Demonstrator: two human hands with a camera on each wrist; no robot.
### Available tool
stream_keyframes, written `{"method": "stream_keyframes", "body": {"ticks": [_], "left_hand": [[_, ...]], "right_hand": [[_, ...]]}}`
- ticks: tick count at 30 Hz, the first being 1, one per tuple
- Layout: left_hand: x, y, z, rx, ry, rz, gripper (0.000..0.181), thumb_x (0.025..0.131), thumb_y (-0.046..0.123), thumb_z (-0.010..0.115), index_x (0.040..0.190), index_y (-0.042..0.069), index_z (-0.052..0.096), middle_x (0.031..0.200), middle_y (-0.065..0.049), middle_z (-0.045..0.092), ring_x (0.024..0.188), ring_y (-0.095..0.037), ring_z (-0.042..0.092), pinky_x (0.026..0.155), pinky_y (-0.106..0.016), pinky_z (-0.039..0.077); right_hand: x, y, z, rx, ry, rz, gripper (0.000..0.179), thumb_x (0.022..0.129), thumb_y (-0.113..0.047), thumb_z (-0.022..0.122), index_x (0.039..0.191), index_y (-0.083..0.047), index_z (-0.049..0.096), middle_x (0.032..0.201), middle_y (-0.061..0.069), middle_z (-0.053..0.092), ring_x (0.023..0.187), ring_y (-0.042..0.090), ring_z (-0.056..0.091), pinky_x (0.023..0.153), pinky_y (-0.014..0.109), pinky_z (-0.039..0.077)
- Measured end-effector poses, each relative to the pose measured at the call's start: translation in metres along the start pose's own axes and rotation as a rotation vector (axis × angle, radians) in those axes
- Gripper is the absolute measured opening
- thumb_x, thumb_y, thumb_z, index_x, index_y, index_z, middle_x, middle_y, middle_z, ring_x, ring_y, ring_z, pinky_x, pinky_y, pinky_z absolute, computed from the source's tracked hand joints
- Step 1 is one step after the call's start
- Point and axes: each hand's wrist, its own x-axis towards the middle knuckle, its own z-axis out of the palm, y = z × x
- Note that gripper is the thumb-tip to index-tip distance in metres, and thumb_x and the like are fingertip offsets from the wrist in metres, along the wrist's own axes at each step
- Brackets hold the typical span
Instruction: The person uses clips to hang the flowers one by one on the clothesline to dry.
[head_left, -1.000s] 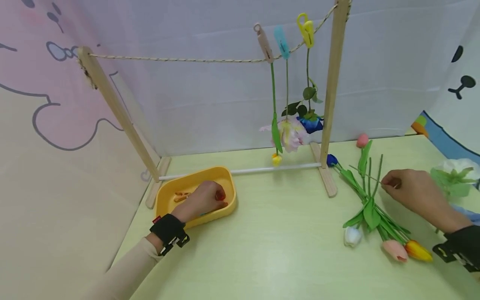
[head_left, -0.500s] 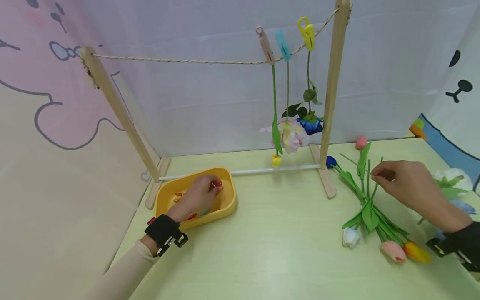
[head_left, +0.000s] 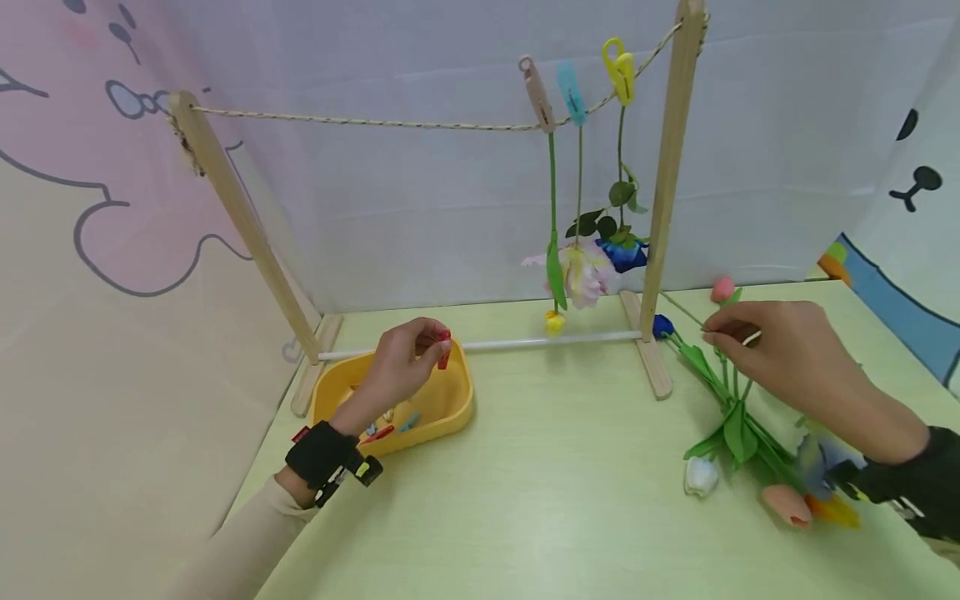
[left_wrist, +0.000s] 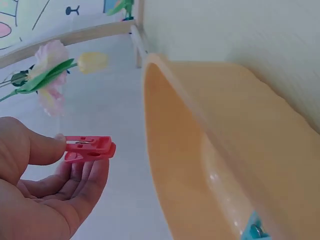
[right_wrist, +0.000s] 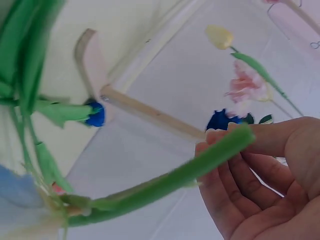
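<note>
The left hand [head_left: 405, 362] pinches a red clothespin [head_left: 445, 350] between thumb and fingers, above the yellow tray [head_left: 431, 437]. In the left wrist view, the clothespin is near the tray's rim but apart from it. Other clothespins lie at the bottom of the tray, near its front edge.

The right hand [head_left: 795, 358] pinches a green stem [head_left: 681, 308]; in the right wrist view this runs toward a pale blue blossom [right_wrist: 20, 197], cut by the picture border. The stem's tip appears at the edge of the right wooden post [head_left: 667, 175]; whether they touch, one cannot tell. Under this hand the room is narrow, because the lying tulips [head_left: 750, 433] spread there.

Between the tray and these tulips, a broad part of the table [head_left: 555, 467] gives room for moving. The rope [head_left: 375, 124] has a long free stretch from the left post [head_left: 240, 200] to the brown peg [head_left: 537, 93]; three hanging flowers occupy its right part.

Compared with half a second ago, the left hand is lifted higher out of the tray, and the right hand is shifted leftward, bringing the stem closer to the post.
</note>
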Motion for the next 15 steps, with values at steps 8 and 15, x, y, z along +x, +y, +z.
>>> {"method": "stream_keyframes", "body": {"ticks": [8, 15], "left_hand": [[0.006, 0.017, -0.009, -0.066, 0.106, 0.068, 0.017, 0.093, 0.016, 0.063, 0.108, 0.007, 0.063, 0.094, -0.002, 0.067, 0.083, -0.014, 0.064, 0.072, -0.027, 0.054], [0.006, 0.036, -0.015, -0.130, 0.127, 0.128, 0.020, 0.094, 0.016, 0.062, 0.111, 0.004, 0.062, 0.098, -0.005, 0.066, 0.090, -0.015, 0.064, 0.079, -0.028, 0.054]], "right_hand": [[0.017, -0.034, -0.007, 0.043, 0.019, -0.024, 0.011, 0.080, -0.013, 0.078, 0.089, -0.017, 0.074, 0.079, -0.007, 0.069, 0.067, 0.011, 0.064, 0.057, 0.019, 0.052], [0.026, -0.056, -0.014, 0.081, 0.042, -0.077, 0.010, 0.082, -0.016, 0.076, 0.091, -0.020, 0.074, 0.080, -0.009, 0.069, 0.068, 0.008, 0.065, 0.059, 0.018, 0.053]]}}
